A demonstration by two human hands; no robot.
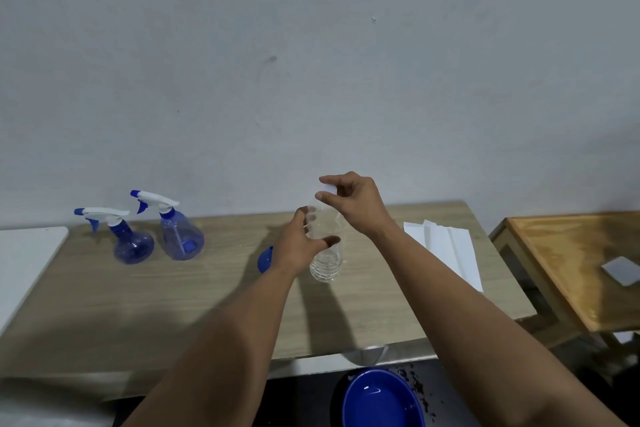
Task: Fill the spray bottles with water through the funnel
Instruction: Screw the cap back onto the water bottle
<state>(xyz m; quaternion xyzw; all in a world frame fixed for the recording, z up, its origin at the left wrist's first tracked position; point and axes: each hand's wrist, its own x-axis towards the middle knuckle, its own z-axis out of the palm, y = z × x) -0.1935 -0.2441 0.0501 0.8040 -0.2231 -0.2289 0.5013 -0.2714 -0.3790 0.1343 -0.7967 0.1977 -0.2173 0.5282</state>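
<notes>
Head view showed two spray bottles (157, 230) at nine o'clock, capped. The left hand (300, 243) wrapped the water bottle (325, 253) mid-body at table centre; the right hand (353, 204) pinched its cap (327, 189) at twelve o'clock. Thin, likely crushable plastic, so light squeeze.

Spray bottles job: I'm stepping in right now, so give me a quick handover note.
Left hand grips the clear water bottle standing on the table. Right hand pinches its cap at the top.
Blue funnel lies just left of the bottle, partly hidden by the left hand. Two spray bottles stand far left, spray heads on.
Done: no filling visible.
Left: uncap, remove spray heads, fill both.
</notes>
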